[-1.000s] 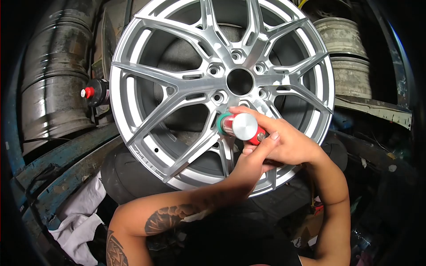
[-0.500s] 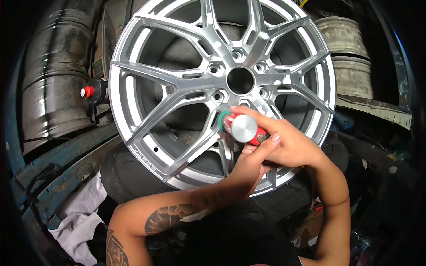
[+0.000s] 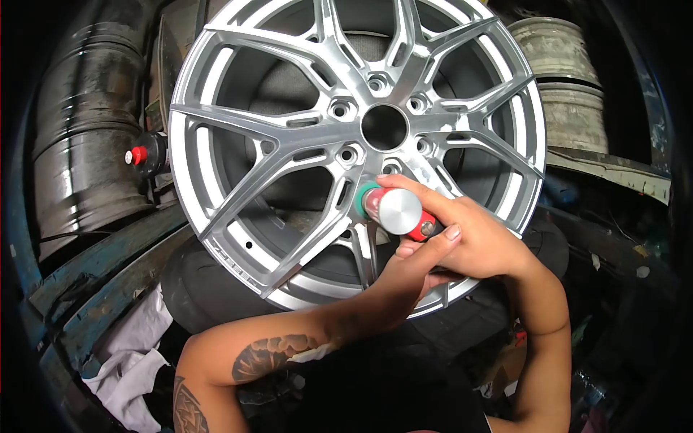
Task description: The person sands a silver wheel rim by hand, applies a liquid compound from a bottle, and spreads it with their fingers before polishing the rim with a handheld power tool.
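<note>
A silver multi-spoke alloy wheel [image 3: 296, 137] faces me, tilted on a dark support. Over a lower spoke, just below the centre bore, is a small red power sander [image 3: 399, 211] with a round silver head and a green pad [image 3: 366, 198]. The pad's edge meets the spoke face. My right hand [image 3: 480, 234] is closed round the sander's body, its index finger stretched along the head. My left hand [image 3: 415, 267] comes in from below and is closed about the sander's handle end, thumb on top. Its other fingers are partly hidden.
Stacked bare wheel barrels [image 3: 90, 130] stand at the left, and more rims [image 3: 563, 79] on a shelf at the right. A black tool with a red knob [image 3: 137, 155] sits left of the wheel. White cloth [image 3: 130, 361] hangs at lower left. A dark tyre-like support [image 3: 195, 289] lies beneath.
The wheel and background sit slightly further left and up in the view. The sander has shifted a little right and down relative to the wheel's centre; both hands keep hold.
</note>
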The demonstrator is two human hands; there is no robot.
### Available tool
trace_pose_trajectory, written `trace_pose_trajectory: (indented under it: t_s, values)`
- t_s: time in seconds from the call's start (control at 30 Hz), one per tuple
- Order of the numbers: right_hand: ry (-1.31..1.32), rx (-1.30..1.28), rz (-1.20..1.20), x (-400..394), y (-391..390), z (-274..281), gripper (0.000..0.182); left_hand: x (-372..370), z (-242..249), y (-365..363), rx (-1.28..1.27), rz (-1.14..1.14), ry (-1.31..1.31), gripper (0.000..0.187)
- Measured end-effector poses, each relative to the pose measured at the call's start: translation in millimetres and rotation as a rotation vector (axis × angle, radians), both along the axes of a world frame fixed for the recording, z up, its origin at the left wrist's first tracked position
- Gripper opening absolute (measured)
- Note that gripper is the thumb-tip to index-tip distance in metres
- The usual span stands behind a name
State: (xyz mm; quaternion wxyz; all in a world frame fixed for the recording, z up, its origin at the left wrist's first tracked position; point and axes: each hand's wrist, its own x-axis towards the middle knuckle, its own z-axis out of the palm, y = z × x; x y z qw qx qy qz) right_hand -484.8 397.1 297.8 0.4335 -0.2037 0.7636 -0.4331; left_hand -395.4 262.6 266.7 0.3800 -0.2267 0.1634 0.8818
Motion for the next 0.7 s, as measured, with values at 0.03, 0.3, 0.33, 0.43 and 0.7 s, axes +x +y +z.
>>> trace_pose_trajectory:
  t_s: [0.03, 0.3, 0.33, 0.43, 0.7]
  values:
    - [-0.017, 0.020, -0.003, 0, 1, 1, 0.076, 1, -3, -1, 0.017, -0.005, 0.006, 0.054]
    - [0.005, 0.068, 0.009, -2, -10, 1, 0.075, -1, -4, -4, 0.024, 0.083, -0.016, 0.054]
    - [0.018, 0.065, 0.018, -3, -11, 0, 0.075, 0, -4, -3, 0.033, 0.093, -0.019, 0.054]
    - [0.016, 0.025, 0.059, -2, -9, -4, 0.075, 7, -4, -2, 0.060, 0.117, -0.021, 0.055]
    - [0.015, 0.024, 0.118, -4, -11, -1, 0.076, 11, -3, -1, -0.011, 0.160, -0.077, 0.052]
